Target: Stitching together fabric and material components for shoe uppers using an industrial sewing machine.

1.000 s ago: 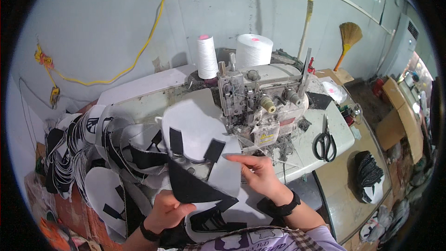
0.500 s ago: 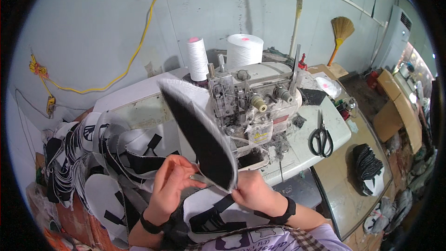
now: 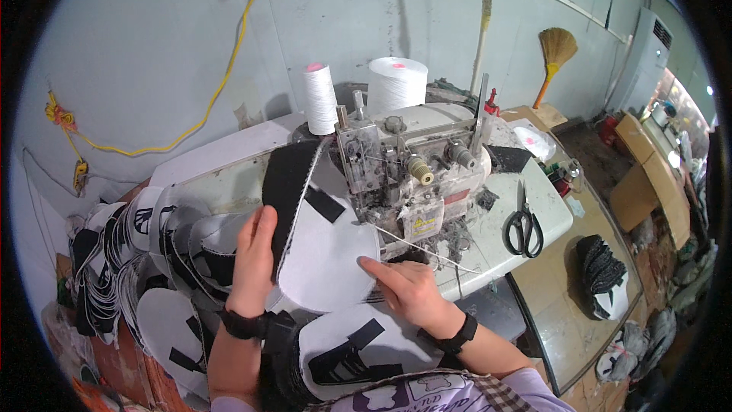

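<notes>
A white fabric piece [image 3: 328, 267] with a black side panel and a stitched edge is at the front left of the overlock sewing machine [image 3: 423, 172]. My left hand [image 3: 255, 255] is closed on its black side, fingers pointing up along the panel; the thumb is hidden. At the lower right edge, my right hand [image 3: 418, 294] grips the piece, one fingertip on the white face and the other fingers curled. A white thread chain stretches from the machine toward the right. Below, a stack of similar white-and-black pieces [image 3: 324, 336] lies close to my body.
More pieces [image 3: 164, 320] are heaped at left. Black-handled scissors [image 3: 524, 229] lie on the machine table's right side. Two white thread cones [image 3: 320, 99] stand behind the machine. A dark bundle of pieces [image 3: 602, 275] rests on the right-hand table; cardboard [image 3: 637, 194] stands beyond.
The fabric piece has turned from standing up with its black side showing to lying lower, white face up. My left hand has moved up and left onto its black side; my right hand shifted along its edge.
</notes>
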Motion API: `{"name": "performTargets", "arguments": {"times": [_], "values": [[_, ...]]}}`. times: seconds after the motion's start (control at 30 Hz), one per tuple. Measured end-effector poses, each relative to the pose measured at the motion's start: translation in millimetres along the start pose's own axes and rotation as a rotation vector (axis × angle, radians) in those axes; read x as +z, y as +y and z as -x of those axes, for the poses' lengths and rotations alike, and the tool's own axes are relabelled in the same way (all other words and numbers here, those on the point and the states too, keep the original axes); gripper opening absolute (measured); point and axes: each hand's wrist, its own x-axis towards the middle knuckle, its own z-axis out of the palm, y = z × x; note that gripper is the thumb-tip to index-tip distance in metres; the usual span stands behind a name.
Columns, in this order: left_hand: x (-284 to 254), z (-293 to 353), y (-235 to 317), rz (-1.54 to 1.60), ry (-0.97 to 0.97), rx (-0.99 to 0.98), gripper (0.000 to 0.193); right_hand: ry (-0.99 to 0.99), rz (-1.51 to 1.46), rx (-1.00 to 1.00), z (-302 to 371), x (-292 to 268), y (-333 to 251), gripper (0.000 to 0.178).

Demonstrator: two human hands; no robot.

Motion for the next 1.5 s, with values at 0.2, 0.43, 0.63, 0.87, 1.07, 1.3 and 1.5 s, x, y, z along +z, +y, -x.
{"name": "performTargets", "arguments": {"times": [0.2,0.43,0.63,0.87,1.07,1.3,1.5], "values": [[-14.1,4.7,53.0,-0.083,-0.019,-0.151,0.023,-0.018,0.047,0.002,-17.1,2.7,-0.4,0.055],[12.3,79.7,29.3,-0.299,-0.416,-0.392,0.029,0.050,-0.155,0.220,-4.0,-13.1,-7.3,0.025],[20.6,38.2,-7.9,-0.778,-0.161,0.503,0.016,-0.358,0.173,0.181,41.9,-12.4,-28.6,0.035],[-39.7,-21.4,-33.7,-0.773,0.242,0.104,0.024,-0.333,0.166,0.290,51.3,-10.9,-20.9,0.038],[-114.9,10.4,-22.1,-1.241,0.289,-0.059,0.031,-0.214,0.079,0.220,54.4,-17.5,-23.0,0.029],[-45.5,65.4,-14.0,-1.173,-0.065,0.454,0.015,0.014,-0.466,0.533,11.3,-40.8,6.1,0.006],[-1.9,60.6,-5.3,-0.854,-0.163,0.746,0.052,-0.053,-1.119,0.797,-18.8,-37.7,-3.3,0.030]]}}
